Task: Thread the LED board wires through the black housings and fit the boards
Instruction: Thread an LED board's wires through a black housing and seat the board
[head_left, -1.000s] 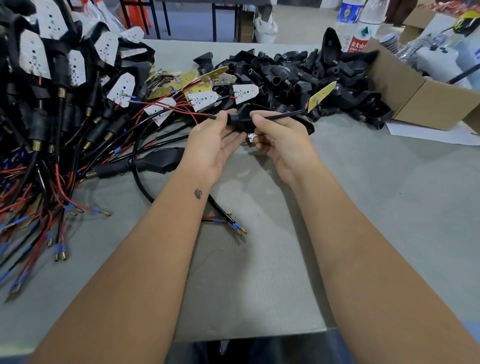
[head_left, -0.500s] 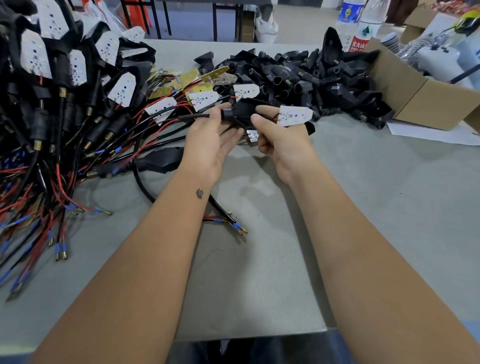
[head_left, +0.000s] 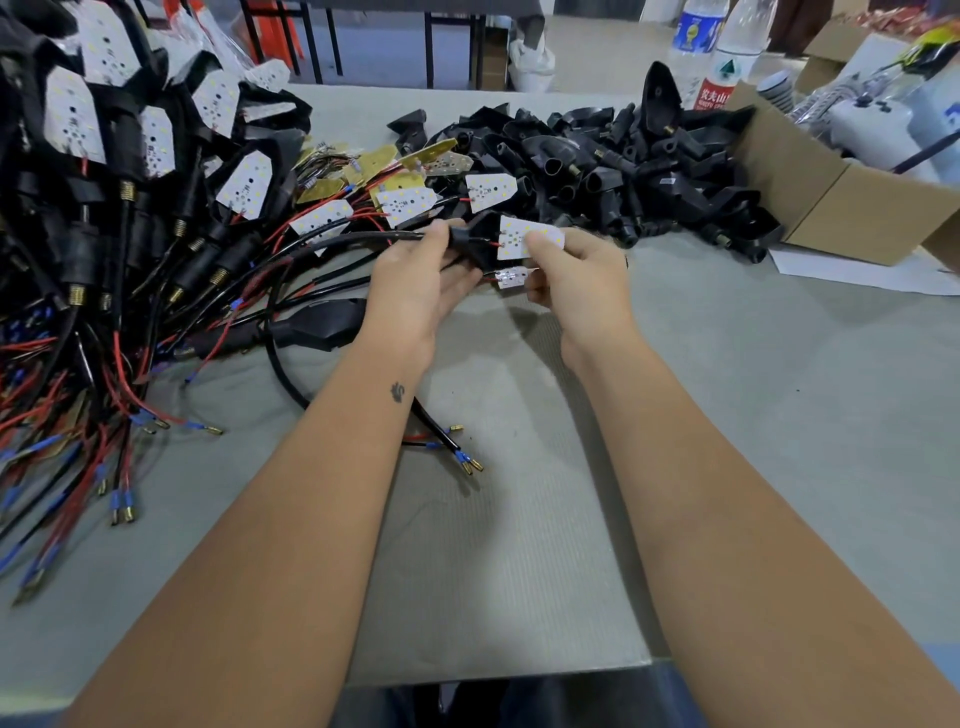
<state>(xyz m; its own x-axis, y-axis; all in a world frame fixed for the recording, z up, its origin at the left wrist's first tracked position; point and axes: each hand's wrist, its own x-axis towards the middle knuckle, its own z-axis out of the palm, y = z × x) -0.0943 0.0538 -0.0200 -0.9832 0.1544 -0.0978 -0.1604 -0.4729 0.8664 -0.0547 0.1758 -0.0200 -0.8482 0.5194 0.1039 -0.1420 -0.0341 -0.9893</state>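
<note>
The big grey surface (head_left: 779, 415) fills most of the view. At 9 to 11 o'clock sits a large heap of finished lights (head_left: 104, 208), black with white boards and long red and black wires hanging toward the near edge. At 12 to 1 o'clock lies a pile of empty black housings (head_left: 623, 171). A brown cardboard box (head_left: 841, 208) stands at 2 o'clock, just beside that pile. Two water bottles (head_left: 717, 47) stand behind the pile at 1 o'clock. Between the two heaps, at 12 o'clock, loose LED boards (head_left: 405, 202) lie white and yellow.

Near the middle, a little toward 12 o'clock, the two hands meet above the surface. The left hand (head_left: 421, 291) has its fingers curled around a black housing (head_left: 475, 241), pinching it at its narrow end where the black cable (head_left: 332, 241) comes out toward 9 o'clock. The right hand (head_left: 576, 280) pinches a white LED board (head_left: 519, 236) between thumb and fingers, right at the wide mouth of the housing. Thin red wires run from the board into the housing. A smaller board (head_left: 511, 276) hangs just below, touching the right hand's fingers.

Below the left wrist, at 7 o'clock from the hands, another black housing (head_left: 317, 325) lies flat, and cable ends with blue and gold tips (head_left: 467, 462) rest by the left arm.
</note>
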